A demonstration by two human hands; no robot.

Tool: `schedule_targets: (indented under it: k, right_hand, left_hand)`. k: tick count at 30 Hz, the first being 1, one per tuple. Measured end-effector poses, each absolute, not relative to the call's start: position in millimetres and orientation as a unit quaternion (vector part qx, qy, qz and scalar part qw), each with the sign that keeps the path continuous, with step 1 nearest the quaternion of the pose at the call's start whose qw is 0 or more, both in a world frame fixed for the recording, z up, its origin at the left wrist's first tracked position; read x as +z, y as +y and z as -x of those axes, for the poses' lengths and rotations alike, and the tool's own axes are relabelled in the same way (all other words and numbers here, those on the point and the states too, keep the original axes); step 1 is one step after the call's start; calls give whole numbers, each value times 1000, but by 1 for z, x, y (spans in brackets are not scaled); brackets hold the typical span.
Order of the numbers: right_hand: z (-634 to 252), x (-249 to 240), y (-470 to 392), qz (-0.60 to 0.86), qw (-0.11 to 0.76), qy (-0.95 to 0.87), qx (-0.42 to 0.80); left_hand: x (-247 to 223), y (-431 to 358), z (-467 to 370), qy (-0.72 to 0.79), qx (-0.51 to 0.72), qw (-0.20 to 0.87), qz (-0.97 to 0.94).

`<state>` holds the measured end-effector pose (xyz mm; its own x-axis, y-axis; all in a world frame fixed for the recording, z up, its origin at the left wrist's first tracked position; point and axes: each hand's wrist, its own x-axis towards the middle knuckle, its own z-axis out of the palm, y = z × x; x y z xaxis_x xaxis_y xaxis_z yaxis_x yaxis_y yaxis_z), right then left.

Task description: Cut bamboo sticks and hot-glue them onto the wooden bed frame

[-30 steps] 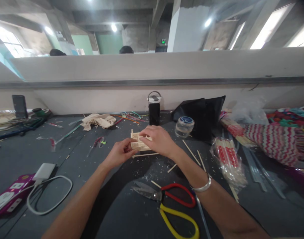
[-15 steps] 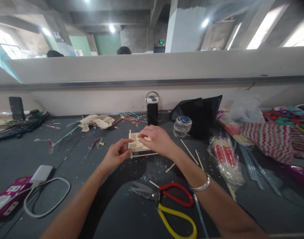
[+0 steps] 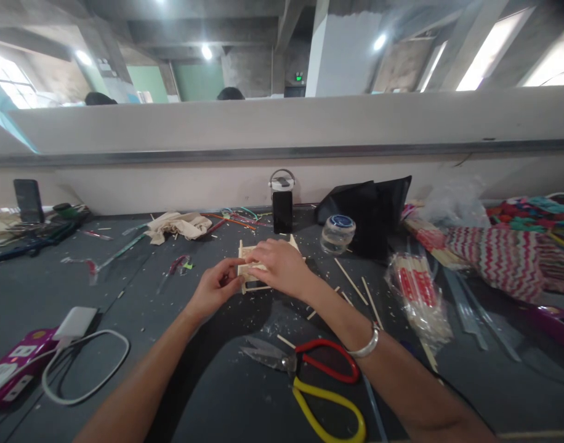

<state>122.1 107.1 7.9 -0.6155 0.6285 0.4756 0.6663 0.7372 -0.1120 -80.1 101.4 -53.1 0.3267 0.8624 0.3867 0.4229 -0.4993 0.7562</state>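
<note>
A small frame of pale wooden sticks [image 3: 257,287] lies on the dark table ahead of me. At its left end my left hand [image 3: 216,284] grips the edge between thumb and fingers. My right hand [image 3: 279,264] reaches over the top of the frame, fingers bent down onto it, and covers much of its middle. Whether a small piece sits under those fingertips is hidden. Scissors [image 3: 289,364] with one red and one yellow handle lie below the hands, blades spread. Loose sticks [image 3: 351,281] are scattered right of the frame.
Behind the frame stand a phone [image 3: 282,212] and a clear jar [image 3: 337,235] with a blue lid. A black bag [image 3: 374,215], bagged sticks [image 3: 418,289] and knitted cloth [image 3: 494,258] are on the right. Crumpled cloth [image 3: 179,227] and a purple power strip [image 3: 21,363] are left.
My right hand has shifted left along the frame, uncovering its right end. My left hand has stayed at the left end.
</note>
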Motion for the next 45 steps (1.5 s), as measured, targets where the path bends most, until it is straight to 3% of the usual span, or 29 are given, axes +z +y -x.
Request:
schedule_targets:
  k: [8, 18, 28, 45]
  right_hand:
    - [-125, 15, 106, 357, 271, -893, -29]
    - [-151, 44, 84, 425, 445, -773, 153]
    - [-158, 5, 65, 469, 349, -779, 225]
    - [-118, -30, 65, 495, 318, -781, 209]
  left_hand:
    - [-53, 101, 80, 409, 407, 300, -759]
    - [-49, 97, 76, 410, 469, 337, -705]
    - [-47, 98, 74, 444, 448, 288, -721]
    - [-53, 102, 66, 451, 452, 257, -725]
